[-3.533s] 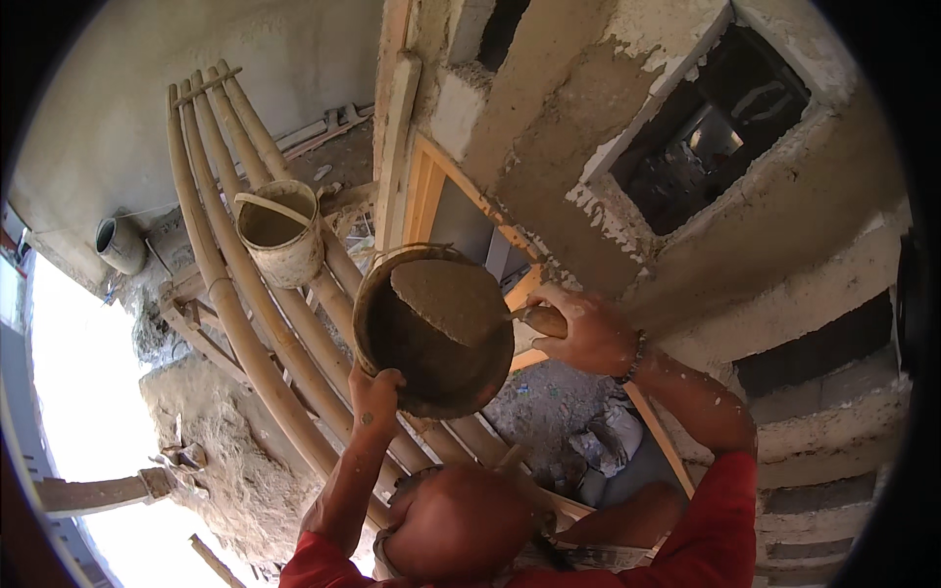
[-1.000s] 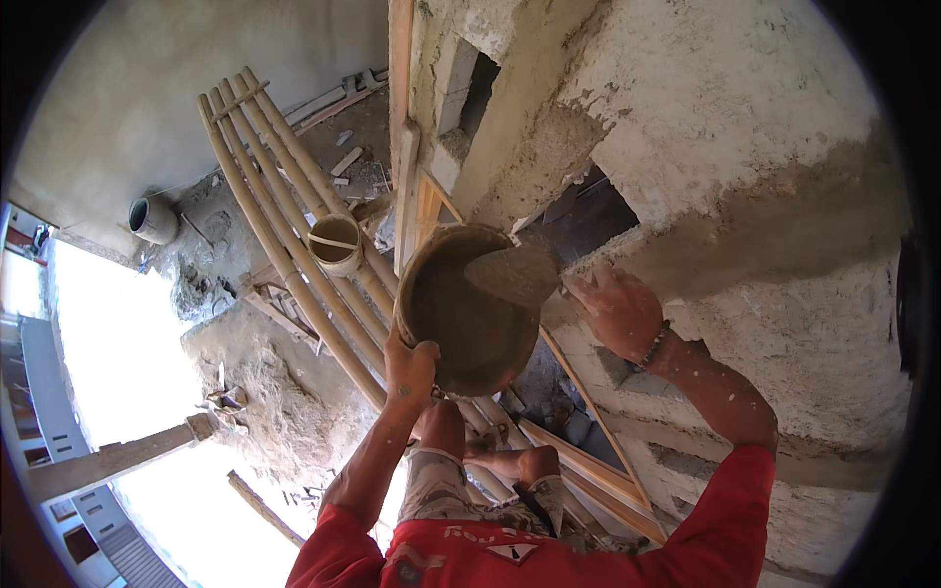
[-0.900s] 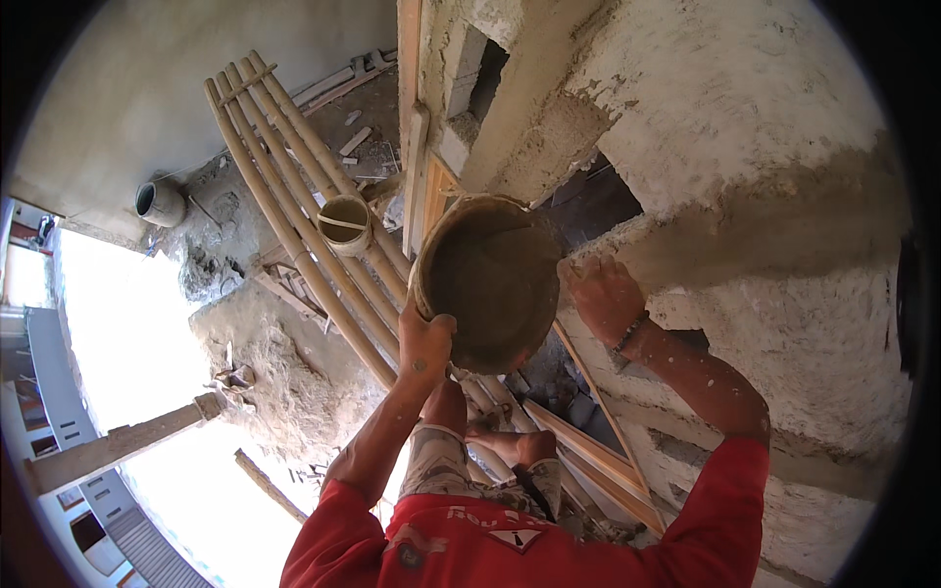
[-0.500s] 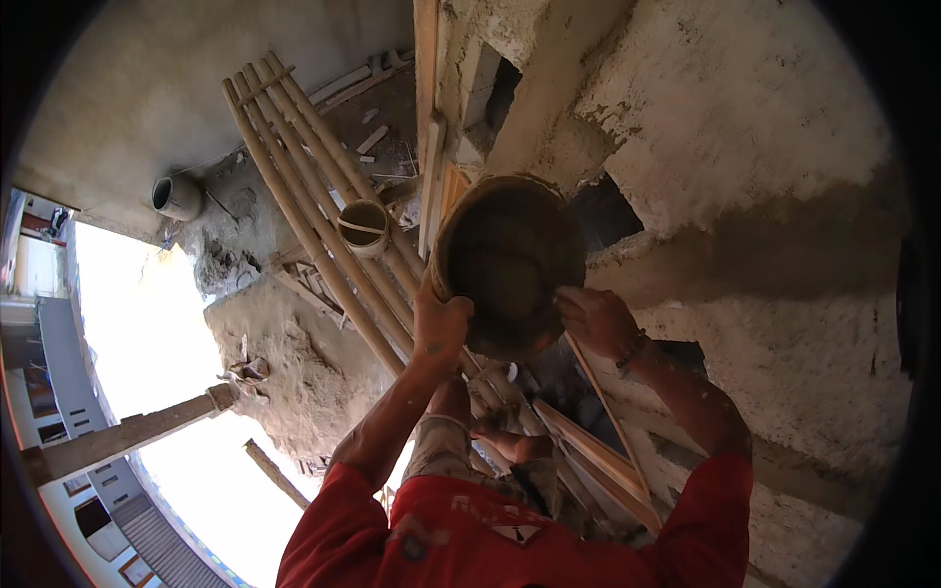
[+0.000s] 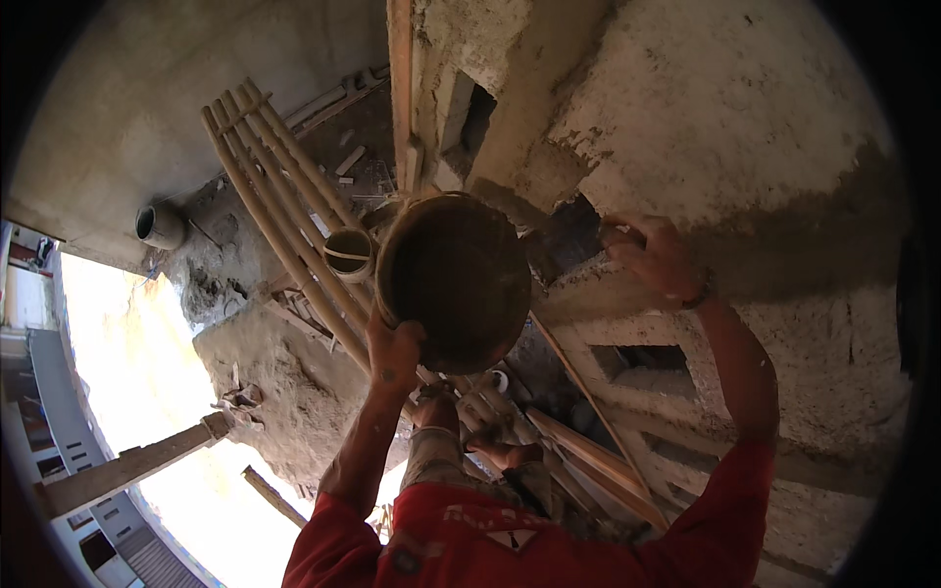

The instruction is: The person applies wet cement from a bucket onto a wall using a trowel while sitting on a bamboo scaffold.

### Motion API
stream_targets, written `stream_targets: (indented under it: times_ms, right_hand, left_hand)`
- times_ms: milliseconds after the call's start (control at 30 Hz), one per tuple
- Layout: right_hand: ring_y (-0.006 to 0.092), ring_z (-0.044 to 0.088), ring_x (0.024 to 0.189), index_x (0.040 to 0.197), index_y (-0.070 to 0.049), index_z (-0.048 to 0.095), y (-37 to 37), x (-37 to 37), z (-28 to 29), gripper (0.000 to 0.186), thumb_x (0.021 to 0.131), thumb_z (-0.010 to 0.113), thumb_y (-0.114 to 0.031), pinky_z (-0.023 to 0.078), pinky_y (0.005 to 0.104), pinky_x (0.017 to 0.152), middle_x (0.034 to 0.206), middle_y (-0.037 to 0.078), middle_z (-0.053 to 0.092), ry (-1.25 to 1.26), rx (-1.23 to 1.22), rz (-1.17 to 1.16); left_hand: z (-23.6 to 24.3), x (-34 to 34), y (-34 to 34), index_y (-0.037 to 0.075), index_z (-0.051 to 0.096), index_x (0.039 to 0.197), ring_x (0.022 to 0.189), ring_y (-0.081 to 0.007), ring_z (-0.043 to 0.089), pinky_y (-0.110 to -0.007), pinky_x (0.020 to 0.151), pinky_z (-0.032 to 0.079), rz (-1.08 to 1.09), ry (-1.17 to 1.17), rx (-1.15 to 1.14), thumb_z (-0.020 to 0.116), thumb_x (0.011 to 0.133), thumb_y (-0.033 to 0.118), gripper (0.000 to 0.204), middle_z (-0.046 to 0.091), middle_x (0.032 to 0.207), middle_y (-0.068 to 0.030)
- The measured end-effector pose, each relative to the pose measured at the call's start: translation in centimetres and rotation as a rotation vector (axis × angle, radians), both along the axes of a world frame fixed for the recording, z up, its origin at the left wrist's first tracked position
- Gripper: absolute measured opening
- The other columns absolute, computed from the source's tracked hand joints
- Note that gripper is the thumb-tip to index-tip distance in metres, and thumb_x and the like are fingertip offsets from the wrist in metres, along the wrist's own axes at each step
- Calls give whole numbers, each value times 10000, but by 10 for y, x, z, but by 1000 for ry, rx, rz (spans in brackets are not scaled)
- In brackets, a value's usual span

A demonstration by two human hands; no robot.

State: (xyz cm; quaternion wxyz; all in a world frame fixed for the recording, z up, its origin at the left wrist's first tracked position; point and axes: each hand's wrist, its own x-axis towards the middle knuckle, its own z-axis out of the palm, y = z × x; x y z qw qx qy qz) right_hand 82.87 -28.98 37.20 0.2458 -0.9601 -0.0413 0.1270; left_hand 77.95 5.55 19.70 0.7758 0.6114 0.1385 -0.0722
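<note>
My left hand [image 5: 392, 345] grips the left rim of a large round mortar bucket [image 5: 453, 201], held tilted toward me; its dark inside is hard to make out. To the bucket's right, my right hand [image 5: 647, 257] is wrapped round a trowel handle [image 5: 619, 233], in front of the rough plastered wall [image 5: 706, 127]. The trowel blade is dim against a dark opening [image 5: 573, 230] in that wall, so I cannot tell what is on it.
Bamboo poles [image 5: 260, 191] run diagonally beneath me, with a small bucket [image 5: 361, 269] on them. Another bucket [image 5: 160, 225] lies at the left wall. Timber framing [image 5: 598, 461] and a smaller wall opening [image 5: 637, 365] are at lower right; a wooden beam [image 5: 127, 465] crosses the lower left.
In the last half second my right hand has moved up and right, away from the bucket toward the wall. Earlier the trowel was inside the bucket. The bucket has shifted slightly left.
</note>
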Motion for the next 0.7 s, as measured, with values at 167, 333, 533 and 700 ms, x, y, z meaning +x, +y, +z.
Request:
stream_targets:
  times_ms: [167,333,533,700]
  right_hand:
    - [368,636,1113,1306,-35,589,-58,18,58,445,918,627,-250,480,419,967,1179,226,666,-649,-323,-198]
    - [355,597,1174,1344,-79,560,-16,-31,67,471,897,635,-211,464,417,998,1261,198,628,-231,-135,-113]
    - [300,621,1026,1254,-108,599,37,-67,-8,357,902,605,-163,503,412,857,1034,158,625,-282,-637,305]
    - [331,657,800,1222,-115,608,43,-78,-85,334,899,587,-200,538,440,693,868,149,632,-99,-581,373]
  left_hand:
    - [6,-2,4,-38,518,1309,1044,-235,620,-327,927,487,26,54,20,525,682,-6,628,645,1162,-138]
    - [20,-4,0,-36,497,1337,1042,-226,618,-323,923,490,-29,76,0,518,690,-7,648,640,1165,-136]
    - [51,-2,-19,0,535,1299,865,-153,614,-283,745,515,-77,-9,13,520,733,-19,567,646,1052,-70]
    - [72,0,-37,-14,543,1277,925,-180,627,-304,785,525,-132,14,19,538,704,-41,574,650,1081,-91]
